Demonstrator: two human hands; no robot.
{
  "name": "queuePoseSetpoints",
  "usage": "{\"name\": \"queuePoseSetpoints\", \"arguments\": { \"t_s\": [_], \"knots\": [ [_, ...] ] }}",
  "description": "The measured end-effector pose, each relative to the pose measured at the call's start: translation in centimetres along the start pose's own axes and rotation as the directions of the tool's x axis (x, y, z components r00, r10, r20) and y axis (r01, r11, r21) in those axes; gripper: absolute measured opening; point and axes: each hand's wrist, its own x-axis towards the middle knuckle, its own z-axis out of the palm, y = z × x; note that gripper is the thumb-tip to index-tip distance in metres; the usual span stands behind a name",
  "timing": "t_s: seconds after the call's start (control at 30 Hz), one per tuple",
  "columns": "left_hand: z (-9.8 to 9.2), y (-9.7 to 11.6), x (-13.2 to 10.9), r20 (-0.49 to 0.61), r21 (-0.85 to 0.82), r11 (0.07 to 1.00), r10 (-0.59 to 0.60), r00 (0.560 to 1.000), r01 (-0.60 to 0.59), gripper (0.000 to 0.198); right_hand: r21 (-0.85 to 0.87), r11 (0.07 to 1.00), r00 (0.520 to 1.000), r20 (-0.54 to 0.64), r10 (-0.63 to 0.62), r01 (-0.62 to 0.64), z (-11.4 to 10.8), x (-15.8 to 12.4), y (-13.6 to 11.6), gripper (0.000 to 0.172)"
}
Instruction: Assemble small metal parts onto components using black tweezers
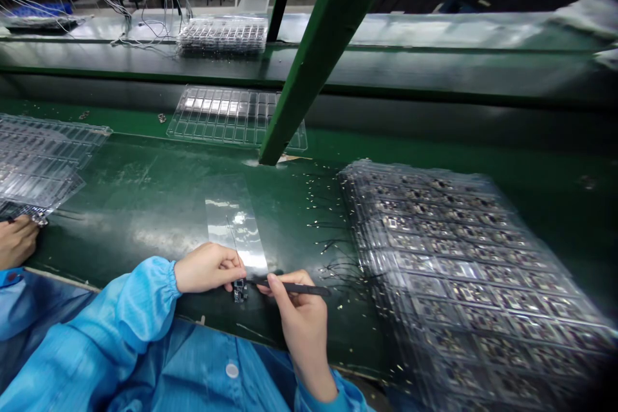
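Observation:
Between the finger and thumb of my left hand (212, 268) is a small circuit board (239, 291), held near the bench's front edge. A thin dark wire (234, 235) rises from about my left fingertips. My right hand (302, 315) is closed around black tweezers (304, 288), whose tips point left and reach the board's right side. Whether the tips grip anything is too small to make out. Just beyond my hands a clear plastic sheet (234, 222) lies flat on the green bench (149, 206).
Stacked clear trays of circuit boards (463, 257) stand at the right, wires sticking out leftward. A slanting green post (328, 45) meets the bench ahead. A clear tray (222, 116) lies behind; more trays (43, 148) and a co-worker's hand (19, 241) are at the left.

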Motion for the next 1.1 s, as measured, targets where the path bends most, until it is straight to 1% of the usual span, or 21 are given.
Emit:
{"name": "queuePoseSetpoints", "arguments": {
  "t_s": [0.23,0.33,0.47,0.57,0.67,0.73,0.8,0.87,0.97,1.03,1.1],
  "knots": [
    [0.0,-0.1,0.0,0.011,-0.061,0.998,0.009,1.0,-0.009,0.019,-0.03,0.999,0.999,-0.018,-0.038,0.037,0.1,0.0,-0.5,0.026],
    [0.0,-0.1,0.0,0.01,-0.059,0.998,0.021,1.0,-0.02,0.019,-0.026,0.999,0.999,-0.015,-0.029,0.029,0.2,0.0,-0.3,0.026],
    [0.3,0.0,0.0,-0.037,0.011,0.999,0.046,0.998,-0.045,0.016,-0.018,1.0,1.0,-0.009,-0.016,0.016,0.2,-0.1,-0.1,0.026],
    [0.3,0.2,0.0,-0.077,0.044,0.997,0.062,0.995,-0.058,0.014,-0.05,0.997,0.998,-0.012,-0.057,0.057,0.2,-0.1,-0.2,0.026],
    [0.1,0.2,-0.1,-0.117,0.016,0.999,0.044,0.992,-0.043,0.013,-0.039,0.996,0.996,-0.035,-0.086,0.085,0.1,-0.2,-0.2,0.028],
    [0.0,0.3,-0.1,-0.12,-0.02,0.999,0.031,0.992,-0.033,0.013,0.03,0.998,0.997,-0.041,-0.058,0.059,0.0,-0.2,-0.1,0.024],
    [0.0,0.3,-0.1,-0.098,-0.044,0.998,0.031,0.995,-0.036,0.014,0.099,0.995,1.0,0.001,-0.006,0.006,-0.1,-0.3,-0.1,0.022],
    [0.1,0.4,-0.1,-0.078,-0.046,0.998,0.04,0.996,-0.044,0.014,0.113,0.993,0.996,0.088,0.016,-0.026,0.0,-0.3,-0.2,0.027],
    [0.2,0.6,-0.1,-0.081,-0.012,0.998,0.065,0.995,-0.066,0.014,0.049,0.999,0.978,0.209,-0.016,0.006,0.1,-0.2,-0.6,0.025],
    [0.3,0.7,-0.2,-0.086,0.011,0.997,0.075,0.993,-0.075,0.015,0.006,0.999,0.969,0.243,-0.034,0.034,0.2,-0.1,-1.0,0.022],
    [0.3,0.6,-0.2,-0.089,0.032,0.996,0.085,0.992,-0.083,0.016,-0.013,0.999,0.967,0.254,-0.035,0.039,0.3,0.0,-1.2,0.022]
  ]
}}
